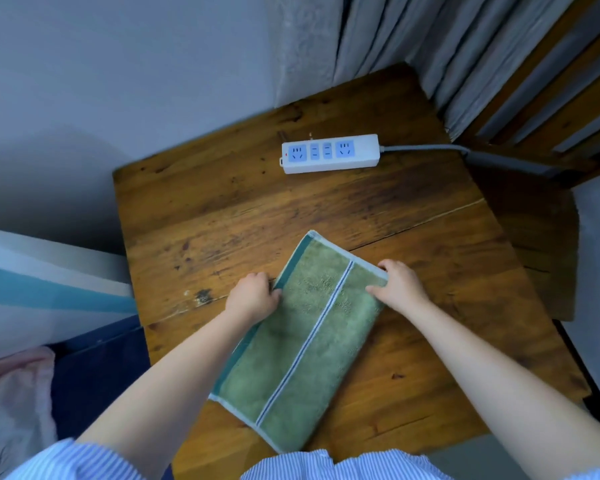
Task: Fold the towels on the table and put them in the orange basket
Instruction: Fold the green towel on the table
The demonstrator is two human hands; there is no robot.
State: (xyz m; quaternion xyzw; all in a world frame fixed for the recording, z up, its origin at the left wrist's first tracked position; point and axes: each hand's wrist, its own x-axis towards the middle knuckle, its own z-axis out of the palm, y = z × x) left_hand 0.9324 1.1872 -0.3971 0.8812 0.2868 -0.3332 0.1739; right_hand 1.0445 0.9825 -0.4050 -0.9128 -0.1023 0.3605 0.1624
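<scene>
The left hand (pixel 253 296) pinches the nine-o'clock edge of the green towel (pixel 302 341), which lies lengthwise at the wooden table's (pixel 222 209) six-o'clock side; the right hand (pixel 397 285) pinches its one-o'clock corner. Uneven pulls could skew the fold. No orange basket shows.

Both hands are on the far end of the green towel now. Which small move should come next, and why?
Probably lift the far end and bring it toward the body, folding the towel in half. It lies flat as a long strip on the table, and the left hand and right hand each grip a far corner. The orange basket is not in view.
</scene>
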